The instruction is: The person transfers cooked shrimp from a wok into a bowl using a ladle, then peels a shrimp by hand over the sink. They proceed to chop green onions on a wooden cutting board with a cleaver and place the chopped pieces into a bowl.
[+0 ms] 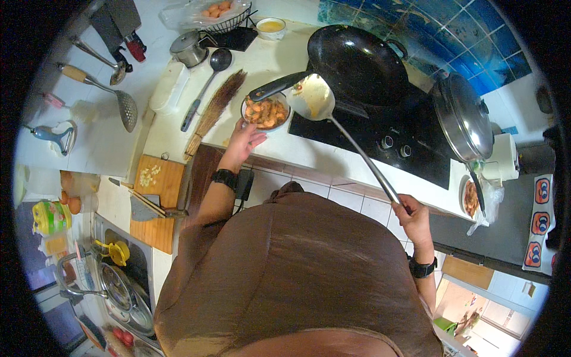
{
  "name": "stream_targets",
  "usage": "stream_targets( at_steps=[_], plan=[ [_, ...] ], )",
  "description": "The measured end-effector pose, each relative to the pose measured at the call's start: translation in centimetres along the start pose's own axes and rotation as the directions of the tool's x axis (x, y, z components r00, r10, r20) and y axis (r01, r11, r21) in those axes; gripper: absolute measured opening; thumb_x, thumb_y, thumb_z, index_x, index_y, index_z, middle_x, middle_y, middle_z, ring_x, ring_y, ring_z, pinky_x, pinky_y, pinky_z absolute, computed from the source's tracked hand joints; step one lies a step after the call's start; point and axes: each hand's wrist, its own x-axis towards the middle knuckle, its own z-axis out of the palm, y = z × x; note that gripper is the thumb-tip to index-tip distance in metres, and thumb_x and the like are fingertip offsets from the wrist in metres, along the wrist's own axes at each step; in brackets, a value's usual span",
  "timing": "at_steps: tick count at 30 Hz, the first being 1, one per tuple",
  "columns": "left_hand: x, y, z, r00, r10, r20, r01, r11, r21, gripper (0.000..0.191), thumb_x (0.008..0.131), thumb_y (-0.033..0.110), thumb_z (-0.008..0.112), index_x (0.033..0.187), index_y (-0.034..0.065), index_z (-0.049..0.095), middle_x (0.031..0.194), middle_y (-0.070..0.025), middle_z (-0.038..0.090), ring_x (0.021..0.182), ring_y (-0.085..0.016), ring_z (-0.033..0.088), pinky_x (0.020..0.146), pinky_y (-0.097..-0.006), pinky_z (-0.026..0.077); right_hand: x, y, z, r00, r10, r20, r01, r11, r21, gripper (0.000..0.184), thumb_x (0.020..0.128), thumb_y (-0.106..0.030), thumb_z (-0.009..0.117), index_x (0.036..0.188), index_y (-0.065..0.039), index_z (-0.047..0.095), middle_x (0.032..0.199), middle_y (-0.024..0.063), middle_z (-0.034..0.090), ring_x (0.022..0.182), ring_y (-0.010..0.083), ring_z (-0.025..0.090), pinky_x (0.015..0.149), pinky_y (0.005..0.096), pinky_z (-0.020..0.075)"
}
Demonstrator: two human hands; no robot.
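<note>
At the near left side of a bowl of cooked shrimp (pixel 266 112), my left hand (pixel 244 142) has its fingertips at the rim; how firmly they grip is unclear. The bowl is at the counter's front part, with the black handle (pixel 274 87) of the wok crossing above its far edge. My right hand (pixel 411 218) grips the end of a long metal wok spatula (pixel 363 154). Its blade (pixel 311 96), smeared with yellowish sauce, is raised just right of the bowl. Behind it the black wok (pixel 357 64) stands on the cooktop, tilted, with an oily inside.
A lidded steel pan (pixel 466 116) stands right of the cooktop (pixel 392 129), near a plate of food (pixel 470 198). Left of the bowl lie a bundled straw brush (pixel 216 111) and a black ladle (pixel 207 85). A cutting board (pixel 154 236) holds chopped garlic (pixel 150 175) and a cleaver (pixel 145 207).
</note>
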Motion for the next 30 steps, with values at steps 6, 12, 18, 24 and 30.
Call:
stream_targets(
  at_steps=[6, 12, 18, 24, 30],
  plan=[
    [-0.3, 0.7, -0.3, 0.999, -0.044, 0.006, 0.042, 0.99, 0.132, 0.062, 0.089, 0.01, 0.055, 0.138, -0.0008, 0.02, 0.119, -0.0205, 0.051, 0.098, -0.031, 0.059, 0.087, -0.0413, 0.054, -1.3, 1.4, 2.8, 0.972, -0.212, -0.097, 0.188, 0.959, -0.211, 0.027, 0.079, -0.015, 0.071, 0.101, -0.002, 0.062, 0.08, 0.0127, 0.065, 0.064, 0.0205, 0.062, 0.059, 0.0305, 0.0496],
    [-3.8, 0.9, -0.6, 0.993, -0.119, 0.0, 0.116, 0.975, 0.19, 0.054, 0.088, 0.01, 0.056, 0.134, 0.0017, 0.029, 0.114, -0.02, 0.056, 0.101, -0.029, 0.06, 0.089, -0.0407, 0.053, -1.2, 2.7, 6.7, 0.902, -0.415, -0.121, 0.367, 0.883, -0.293, 0.035, 0.077, -0.01, 0.07, 0.111, -0.01, 0.06, 0.086, 0.0101, 0.06, 0.069, 0.0277, 0.063, 0.058, 0.0369, 0.0517],
    [-4.9, 1.7, -1.1, 0.991, -0.099, -0.086, 0.119, 0.954, 0.276, 0.053, 0.088, 0.015, 0.058, 0.134, 0.0019, 0.034, 0.115, -0.0145, 0.055, 0.097, -0.025, 0.059, 0.084, -0.0372, 0.053, -1.0, 3.3, 9.5, 0.869, -0.476, -0.138, 0.394, 0.832, -0.391, 0.05, 0.08, -0.008, 0.068, 0.126, -0.024, 0.057, 0.08, 0.0057, 0.054, 0.061, 0.0222, 0.058, 0.053, 0.035, 0.0504],
    [-3.9, 7.3, -1.5, 0.9, 0.429, -0.075, -0.26, 0.667, 0.698, 0.052, 0.087, 0.018, 0.061, 0.131, 0.0, 0.041, 0.115, -0.0145, 0.057, 0.1, -0.021, 0.057, 0.084, -0.0302, 0.047, -1.8, 3.9, 10.3, 0.873, -0.469, -0.132, 0.395, 0.84, -0.373, 0.053, 0.079, -0.001, 0.067, 0.128, -0.018, 0.056, 0.077, 0.0057, 0.054, 0.064, 0.0171, 0.056, 0.055, 0.03, 0.0478],
    [-1.3, 11.5, 3.3, 0.737, 0.615, 0.281, -0.561, 0.323, 0.763, 0.052, 0.088, 0.024, 0.062, 0.128, -0.0037, 0.043, 0.118, -0.0191, 0.058, 0.107, -0.027, 0.057, 0.09, -0.0335, 0.045, -2.4, 4.6, 11.1, 0.899, -0.416, -0.136, 0.408, 0.909, -0.084, 0.05, 0.081, -0.007, 0.067, 0.129, -0.013, 0.054, 0.079, 0.0083, 0.058, 0.059, 0.0196, 0.054, 0.053, 0.0311, 0.048]
  ],
)
